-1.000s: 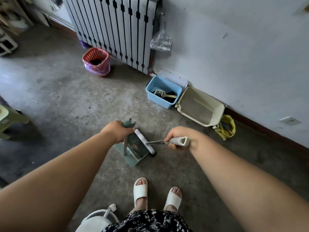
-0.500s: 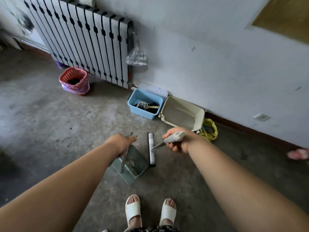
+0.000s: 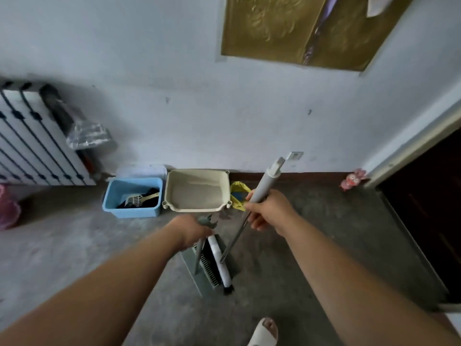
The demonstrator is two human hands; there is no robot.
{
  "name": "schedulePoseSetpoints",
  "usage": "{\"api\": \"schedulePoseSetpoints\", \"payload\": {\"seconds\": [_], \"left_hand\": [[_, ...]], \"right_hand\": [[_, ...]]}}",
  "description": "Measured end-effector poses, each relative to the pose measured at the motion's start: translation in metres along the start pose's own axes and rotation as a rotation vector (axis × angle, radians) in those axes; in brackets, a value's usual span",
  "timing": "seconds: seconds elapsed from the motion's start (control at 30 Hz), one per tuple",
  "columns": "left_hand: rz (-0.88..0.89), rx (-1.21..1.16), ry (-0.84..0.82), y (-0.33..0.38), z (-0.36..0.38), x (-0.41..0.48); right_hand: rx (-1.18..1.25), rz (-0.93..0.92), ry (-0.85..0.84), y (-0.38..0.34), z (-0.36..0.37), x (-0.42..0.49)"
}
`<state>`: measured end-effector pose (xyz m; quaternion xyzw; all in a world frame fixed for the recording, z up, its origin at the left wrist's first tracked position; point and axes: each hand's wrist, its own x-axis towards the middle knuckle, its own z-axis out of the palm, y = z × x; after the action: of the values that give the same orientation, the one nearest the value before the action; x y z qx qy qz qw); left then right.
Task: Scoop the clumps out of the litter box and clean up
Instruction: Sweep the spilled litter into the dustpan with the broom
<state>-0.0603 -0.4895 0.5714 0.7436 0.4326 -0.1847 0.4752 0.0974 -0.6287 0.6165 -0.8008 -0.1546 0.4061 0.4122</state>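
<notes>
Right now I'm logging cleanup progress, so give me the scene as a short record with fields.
left hand: left hand grips the dustpan handle
right hand: right hand holds the broom handle, tilted
broom head: resting in the dustpan
litter box: against the wall, on the floor
blue bin: left of the litter box, scoop inside
yellow bag: right of the litter box

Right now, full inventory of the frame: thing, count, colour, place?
Plastic litter box: 1, cream, by wall.
Plastic tub: 1, blue, left of litter box.
Slotted scoop: 1, cream, inside tub.
Dustpan: 1, grey-green, on floor.
Broom: 1, grey handle, head in dustpan.
Bag: 1, yellow, right of litter box.
Radiator: 1, white, left.
Toy: 1, pink, by door frame.
Left hand: on dustpan handle.
Right hand: gripping broom.
</notes>
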Motion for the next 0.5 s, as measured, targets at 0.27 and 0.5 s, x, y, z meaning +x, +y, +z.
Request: {"api": "schedulePoseSetpoints", "payload": {"seconds": [0.27,0.5], "left_hand": [[0.104,0.106,-0.009,0.165,0.088,0.043],[0.195,0.226,0.026,0.312,0.157,0.083]], "right_hand": [[-0.202,-0.137,0.23,0.015,-0.178,0.012],[-0.161,-0.222,0.323,0.016,-0.334,0.031]]}}
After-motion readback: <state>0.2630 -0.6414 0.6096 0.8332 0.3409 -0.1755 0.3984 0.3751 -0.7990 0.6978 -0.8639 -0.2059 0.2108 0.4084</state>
